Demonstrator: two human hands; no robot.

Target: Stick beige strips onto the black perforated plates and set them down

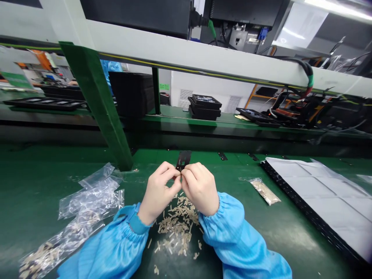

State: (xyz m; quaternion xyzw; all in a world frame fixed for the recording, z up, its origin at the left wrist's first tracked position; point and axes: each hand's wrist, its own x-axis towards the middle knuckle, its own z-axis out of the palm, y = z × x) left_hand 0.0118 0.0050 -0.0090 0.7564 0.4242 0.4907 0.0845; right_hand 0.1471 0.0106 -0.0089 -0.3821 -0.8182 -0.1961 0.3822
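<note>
Clear plastic bags (91,205) lie crumpled across a green worktop (229,240) at left, tan pieces showing through the nearest one, while a slanted green post (99,104) stands just beyond them. A worker's left hand (159,190), cuffed in a blue sleeve (110,248), pinches the near end of a small black plate (185,157), which sits at the middle of the bench, straight ahead of the worker. Below the hands, loose tan strips (177,224) are scattered in a heap. The right hand (200,188) meets the left at the plate's near end, thumb and fingers drawn tight; what lies between those fingertips is too small to tell. Farther right rests a small filled bag (264,191), near a black tray (293,203) topped by a pale sheet (328,193).
</note>
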